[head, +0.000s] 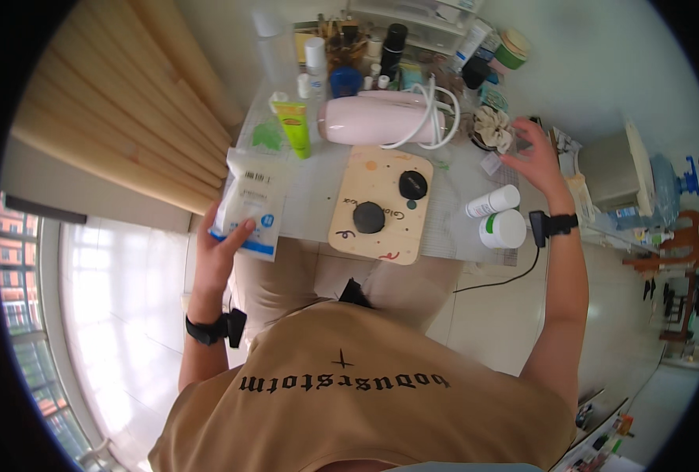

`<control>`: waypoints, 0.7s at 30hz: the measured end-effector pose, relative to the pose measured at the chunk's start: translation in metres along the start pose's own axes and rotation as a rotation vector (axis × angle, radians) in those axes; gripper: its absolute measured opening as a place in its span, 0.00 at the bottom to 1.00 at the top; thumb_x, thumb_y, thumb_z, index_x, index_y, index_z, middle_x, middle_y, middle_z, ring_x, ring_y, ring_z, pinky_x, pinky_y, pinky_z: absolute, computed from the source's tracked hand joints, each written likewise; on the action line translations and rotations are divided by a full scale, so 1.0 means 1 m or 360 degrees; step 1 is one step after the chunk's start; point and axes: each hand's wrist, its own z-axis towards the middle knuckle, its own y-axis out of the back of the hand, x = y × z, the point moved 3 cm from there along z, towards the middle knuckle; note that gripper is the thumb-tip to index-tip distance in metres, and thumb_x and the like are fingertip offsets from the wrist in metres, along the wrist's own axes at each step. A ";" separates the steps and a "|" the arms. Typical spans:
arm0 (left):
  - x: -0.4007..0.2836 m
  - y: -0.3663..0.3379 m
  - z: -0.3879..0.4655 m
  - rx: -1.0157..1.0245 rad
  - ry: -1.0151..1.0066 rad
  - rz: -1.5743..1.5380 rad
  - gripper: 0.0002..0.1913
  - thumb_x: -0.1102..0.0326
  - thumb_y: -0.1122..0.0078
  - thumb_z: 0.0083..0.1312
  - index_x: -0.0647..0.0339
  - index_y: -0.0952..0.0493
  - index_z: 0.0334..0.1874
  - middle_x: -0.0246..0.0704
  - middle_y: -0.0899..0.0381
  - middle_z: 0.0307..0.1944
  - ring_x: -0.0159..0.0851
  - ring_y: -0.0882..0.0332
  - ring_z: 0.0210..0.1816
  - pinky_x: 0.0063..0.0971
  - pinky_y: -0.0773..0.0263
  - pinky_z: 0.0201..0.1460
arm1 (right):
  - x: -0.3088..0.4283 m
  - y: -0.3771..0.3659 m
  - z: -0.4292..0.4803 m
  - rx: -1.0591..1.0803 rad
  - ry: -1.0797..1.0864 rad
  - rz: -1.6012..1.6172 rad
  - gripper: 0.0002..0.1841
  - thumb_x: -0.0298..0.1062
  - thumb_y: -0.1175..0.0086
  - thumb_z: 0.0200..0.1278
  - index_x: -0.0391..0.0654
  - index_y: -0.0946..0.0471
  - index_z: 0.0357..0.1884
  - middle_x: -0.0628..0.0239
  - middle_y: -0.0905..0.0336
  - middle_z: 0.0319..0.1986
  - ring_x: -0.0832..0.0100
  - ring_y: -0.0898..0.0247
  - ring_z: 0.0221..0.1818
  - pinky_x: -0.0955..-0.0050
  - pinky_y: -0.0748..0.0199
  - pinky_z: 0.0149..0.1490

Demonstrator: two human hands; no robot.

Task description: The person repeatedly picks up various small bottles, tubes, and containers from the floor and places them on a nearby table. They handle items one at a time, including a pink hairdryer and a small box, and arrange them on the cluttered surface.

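My left hand [222, 251] grips the lower end of a white and blue plastic packet [252, 203] over the table's left front corner. At the right, my right hand [535, 156] has its fingers spread beside a cream fabric scrunchie [493, 128], with nothing seen in its grasp. A small clear tag or packet [491, 164] lies just below the scrunchie. A beige patterned board [379, 236] carries two round black items, one near its middle [369, 218] and one at its upper right [413, 185]. White bottle [492, 201] and white jar [503, 229] stand or lie nearer me.
Behind the board lies a pink hair dryer [379, 120] with a looped white cord [456, 112]. A green tube [294, 130] rests left of it. Bottles, including a black one [393, 50], crowd the back beneath clear drawers [426, 29]. A curtain [131, 100] borders the left.
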 end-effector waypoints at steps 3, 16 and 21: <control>-0.010 0.018 0.021 -0.0005 -0.0030 0.0177 0.20 0.70 0.26 0.70 0.68 0.22 0.60 0.32 0.12 0.46 0.27 0.16 0.47 0.22 0.21 0.51 | 0.005 0.019 -0.013 -0.0085 -0.0136 0.0050 0.36 0.34 0.23 0.59 0.52 0.26 0.71 0.63 0.30 0.74 0.59 0.30 0.73 0.56 0.21 0.65; -0.010 0.051 0.084 -0.0195 -0.0299 0.1169 0.33 0.58 0.20 0.62 0.70 0.21 0.64 0.42 0.10 0.42 0.38 0.10 0.39 0.30 0.17 0.45 | 0.035 0.078 -0.174 -0.0899 -0.0091 0.0146 0.22 0.22 0.38 0.73 0.42 0.23 0.66 0.60 0.25 0.71 0.64 0.25 0.68 0.64 0.26 0.70; 0.000 0.049 0.093 -0.0117 -0.0228 0.1187 0.29 0.54 0.18 0.60 0.70 0.16 0.57 0.41 0.10 0.40 0.38 0.12 0.40 0.32 0.18 0.48 | 0.064 0.053 -0.233 -0.1153 -0.0189 0.0196 0.17 0.20 0.40 0.73 0.42 0.21 0.62 0.57 0.23 0.69 0.65 0.23 0.64 0.65 0.26 0.70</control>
